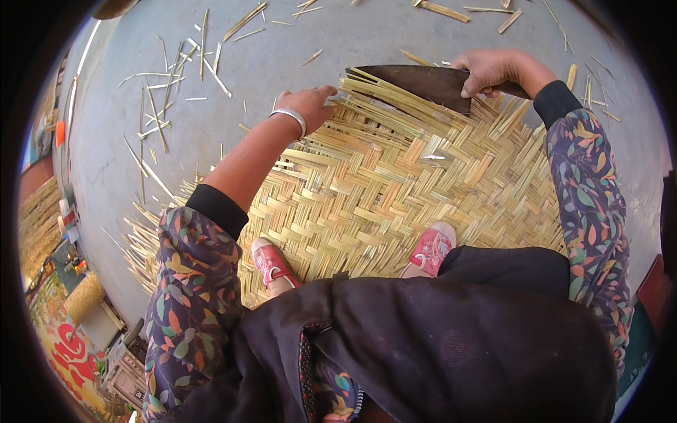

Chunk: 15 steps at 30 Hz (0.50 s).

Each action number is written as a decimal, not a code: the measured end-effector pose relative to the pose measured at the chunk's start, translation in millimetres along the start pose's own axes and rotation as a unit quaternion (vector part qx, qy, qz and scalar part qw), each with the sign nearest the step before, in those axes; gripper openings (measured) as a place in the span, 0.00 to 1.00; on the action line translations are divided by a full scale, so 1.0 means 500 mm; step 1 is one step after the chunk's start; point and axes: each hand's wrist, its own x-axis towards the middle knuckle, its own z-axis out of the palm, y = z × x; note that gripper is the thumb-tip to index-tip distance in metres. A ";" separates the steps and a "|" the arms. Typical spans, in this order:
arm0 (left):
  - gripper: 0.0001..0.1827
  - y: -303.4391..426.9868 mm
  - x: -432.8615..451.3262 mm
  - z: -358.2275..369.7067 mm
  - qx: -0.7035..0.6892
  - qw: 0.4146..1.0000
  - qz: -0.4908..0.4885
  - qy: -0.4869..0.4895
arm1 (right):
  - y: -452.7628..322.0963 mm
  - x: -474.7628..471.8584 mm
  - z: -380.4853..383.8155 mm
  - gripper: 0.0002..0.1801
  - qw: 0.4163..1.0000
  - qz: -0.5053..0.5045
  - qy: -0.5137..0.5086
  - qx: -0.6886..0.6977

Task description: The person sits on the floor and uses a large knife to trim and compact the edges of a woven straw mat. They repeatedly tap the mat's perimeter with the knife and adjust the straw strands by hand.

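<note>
A mat of split cane strips, woven in a herringbone pattern, lies on the floor under my feet. My right hand grips a broad dark knife at the mat's far edge. Its pointed blade reaches left, behind and partly under several loose strips. My left hand, with a silver bangle on the wrist, is at the left ends of those strips. Its fingers are spread and seem to touch the strip ends; whether they press on them is hard to see.
Cut cane pieces are scattered over the grey concrete floor. Unwoven strip ends stick out at the mat's left side. My pink shoes stand on the weave. Far left are a rolled woven mat and household items.
</note>
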 end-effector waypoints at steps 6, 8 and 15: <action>0.17 -0.003 0.002 -0.001 0.042 0.998 0.037 0.003 | -0.015 0.016 -0.005 0.12 1.000 -0.017 -0.020 0.010; 0.17 -0.002 -0.004 -0.007 0.044 0.997 0.056 -0.013 | -0.014 0.017 -0.001 0.11 0.999 -0.031 -0.013 -0.001; 0.18 -0.014 -0.005 0.018 -0.066 0.998 0.021 -0.002 | 0.042 -0.026 -0.011 0.10 0.998 -0.041 0.017 0.043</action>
